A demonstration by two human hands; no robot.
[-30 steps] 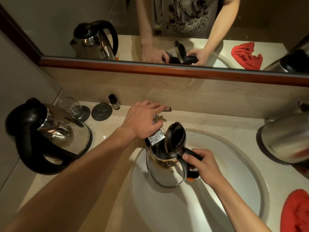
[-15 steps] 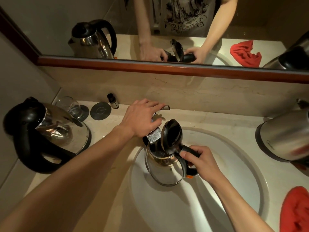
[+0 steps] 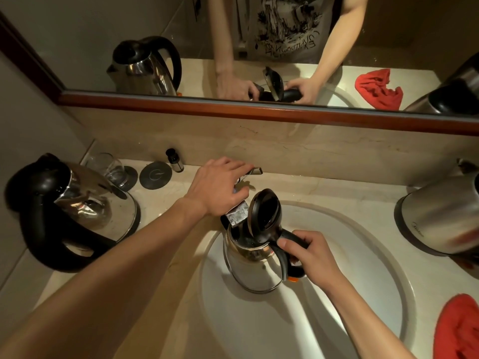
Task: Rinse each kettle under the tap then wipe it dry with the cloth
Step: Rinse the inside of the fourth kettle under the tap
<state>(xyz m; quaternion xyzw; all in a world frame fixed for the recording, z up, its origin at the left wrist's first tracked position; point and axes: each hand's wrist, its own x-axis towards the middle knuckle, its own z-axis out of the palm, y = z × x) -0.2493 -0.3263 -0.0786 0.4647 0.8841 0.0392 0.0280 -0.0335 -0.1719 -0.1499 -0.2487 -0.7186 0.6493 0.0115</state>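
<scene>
Steel kettle (image 3: 252,268) upright in the white basin (image 3: 363,320), lid (image 3: 264,216) hinged open and standing up, open mouth directly under the tap spout (image 3: 237,215). Water flow not discernible. Right hand (image 3: 308,257) wrapped around the kettle's black handle (image 3: 290,242), fingers curled, thumb on top near the hinge. Left hand (image 3: 220,186) laid over the tap body, fingers bent down onto the lever (image 3: 255,171), whose tip pokes out past the fingertips; whether gripped or merely pressed, cannot tell.

Second kettle (image 3: 70,211) with black handle on the counter (image 3: 181,294) to the left, lid shut. Third kettle (image 3: 440,218) at the right edge, partly cut off. Red cloth (image 3: 458,330) bunched at the lower right by the basin rim. Behind the left kettle: drinking glass (image 3: 108,167), round dark coaster (image 3: 155,175), small dark bottle (image 3: 174,159). Mirror (image 3: 77,35) above the backsplash.
</scene>
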